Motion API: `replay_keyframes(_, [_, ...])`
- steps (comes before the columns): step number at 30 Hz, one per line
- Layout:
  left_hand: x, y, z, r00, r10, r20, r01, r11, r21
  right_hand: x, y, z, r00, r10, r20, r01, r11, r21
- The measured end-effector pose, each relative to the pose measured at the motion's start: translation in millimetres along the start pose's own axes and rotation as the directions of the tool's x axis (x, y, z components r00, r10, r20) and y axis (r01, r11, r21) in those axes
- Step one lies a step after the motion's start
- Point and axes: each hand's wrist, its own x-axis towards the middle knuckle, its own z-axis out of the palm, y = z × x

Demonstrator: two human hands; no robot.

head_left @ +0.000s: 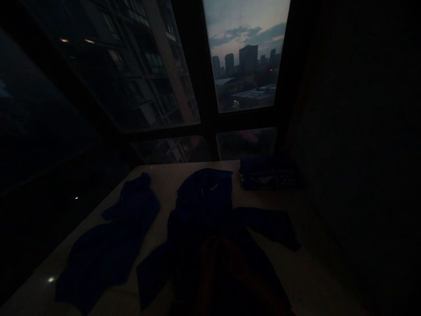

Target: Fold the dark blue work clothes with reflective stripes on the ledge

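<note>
Head view, blue jacket [204, 210] lengthwise, neck toward window [245, 115]

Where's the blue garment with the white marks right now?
In the head view, the blue garment lies spread mid-surface, under the window, right of another blue garment.

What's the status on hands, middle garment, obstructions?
Left hand and right hand at middle blue garment, grip too dark to tell. Garment spread, sleeves out. Second blue garment left, dark bundle far right, both clear of it.
</note>
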Motion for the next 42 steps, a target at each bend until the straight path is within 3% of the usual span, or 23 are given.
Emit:
replay_keyframes(4, [1.7, -7.6, 1.8, 0.999, -0.015, -0.033, 0.012, 0.996, -0.087, -1.9, -3.6, -2.1, 1.0, 0.013, -0.025, -0.011, 0.997, 0.072])
replay_keyframes(8, [1.1, -8.3, 2.3, 0.998, 0.016, -0.056, -0.018, 0.999, -0.039, -1.1, -12.2, -6.8, 0.996, 0.036, -0.076, -0.032, 0.998, 0.054])
replay_keyframes(13, [-2.9, -2.8, 0.7, 0.996, 0.079, -0.049, -0.078, 0.997, 0.028, 5.8, -16.0, -15.6, 0.989, -0.099, -0.107, 0.077, 0.978, -0.194])
replay_keyframes(18, [-5.7, -2.0, 2.0, 0.991, 0.118, -0.065, -0.109, 0.986, 0.126, 16.2, -17.7, -21.3, 0.967, -0.245, -0.069, 0.192, 0.878, -0.438])
replay_keyframes(23, [-6.9, 1.7, 4.9, 0.988, 0.106, -0.109, -0.087, 0.983, 0.161, 17.6, -14.9, -19.9, 0.967, -0.255, -0.017, 0.201, 0.799, -0.566])
replay_keyframes(28, [-7.9, 3.2, 4.1, 0.998, 0.056, -0.034, -0.056, 0.998, 0.002, 6.9, -9.1, -17.7, 0.973, -0.222, -0.067, 0.162, 0.855, -0.493])
replay_keyframes(36, [-0.4, -27.8, 6.2, 0.994, -0.1, -0.051, 0.087, 0.972, -0.22, 1.3, -7.0, -15.9, 0.98, -0.138, -0.142, 0.078, 0.929, -0.363])
replay_keyframes(39, [-2.9, -29.3, 8.2, 0.991, -0.122, -0.049, 0.107, 0.964, -0.242, 0.9, -4.7, -14.0, 0.973, -0.127, -0.193, 0.074, 0.963, -0.259])
replay_keyframes(42, [-7.5, -25.8, 8.8, 0.993, -0.079, -0.087, 0.061, 0.978, -0.201, 4.3, -4.7, -11.6, 0.964, -0.013, -0.265, -0.006, 0.997, -0.071])
